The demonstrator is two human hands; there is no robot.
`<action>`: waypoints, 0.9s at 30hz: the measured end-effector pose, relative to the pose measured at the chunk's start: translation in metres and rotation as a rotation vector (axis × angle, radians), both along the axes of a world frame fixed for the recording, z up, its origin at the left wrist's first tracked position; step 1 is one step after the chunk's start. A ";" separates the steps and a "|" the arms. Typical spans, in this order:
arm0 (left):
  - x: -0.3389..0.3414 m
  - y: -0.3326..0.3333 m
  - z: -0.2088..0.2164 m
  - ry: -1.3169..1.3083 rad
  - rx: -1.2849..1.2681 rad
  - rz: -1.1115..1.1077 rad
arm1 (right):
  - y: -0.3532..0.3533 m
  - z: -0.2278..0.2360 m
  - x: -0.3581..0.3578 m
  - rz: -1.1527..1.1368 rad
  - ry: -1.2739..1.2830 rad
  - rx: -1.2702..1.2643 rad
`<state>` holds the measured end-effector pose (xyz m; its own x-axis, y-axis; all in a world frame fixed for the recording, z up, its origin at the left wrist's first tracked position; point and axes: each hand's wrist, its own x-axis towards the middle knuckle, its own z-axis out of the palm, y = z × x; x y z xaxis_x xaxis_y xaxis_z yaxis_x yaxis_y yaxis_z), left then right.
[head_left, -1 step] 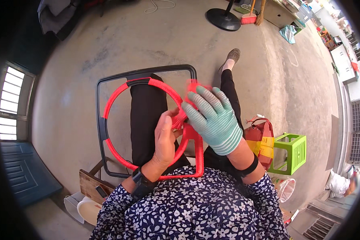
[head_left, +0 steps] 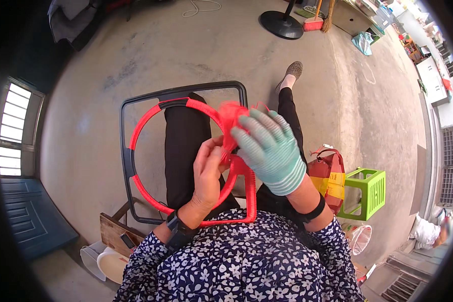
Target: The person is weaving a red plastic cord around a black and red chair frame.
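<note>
A black metal square frame (head_left: 181, 91) lies across my lap, with a ring (head_left: 140, 123) inside it that is wrapped in red cord. The frame's near right side is wrapped in red too. My bare left hand (head_left: 209, 173) pinches the red cord (head_left: 231, 115) against the ring's right side. My right hand (head_left: 273, 151), in a pale green knitted glove, is just above it, gripping a blurred bunch of the same cord. The two hands touch. A dark watch sits on each wrist.
A red bag (head_left: 331, 173) and a green plastic stool (head_left: 371, 191) stand at my right. A wooden board (head_left: 113, 232) and a white tub (head_left: 110, 261) lie at my lower left. On the concrete floor ahead are a round black stand base (head_left: 282, 24) and a broom (head_left: 314, 22).
</note>
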<state>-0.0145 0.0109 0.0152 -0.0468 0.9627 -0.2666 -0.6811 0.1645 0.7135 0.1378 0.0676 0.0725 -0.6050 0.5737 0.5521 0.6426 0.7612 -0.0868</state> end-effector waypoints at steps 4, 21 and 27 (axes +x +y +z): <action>-0.004 -0.004 -0.014 0.255 -0.028 -0.035 | -0.003 -0.027 0.026 -0.356 0.694 -0.907; 0.004 0.002 -0.014 0.045 -0.288 -0.182 | 0.004 -0.094 0.059 -0.237 0.952 -1.016; -0.003 -0.007 -0.015 0.153 -0.236 -0.262 | -0.008 -0.084 0.146 0.195 2.311 -1.070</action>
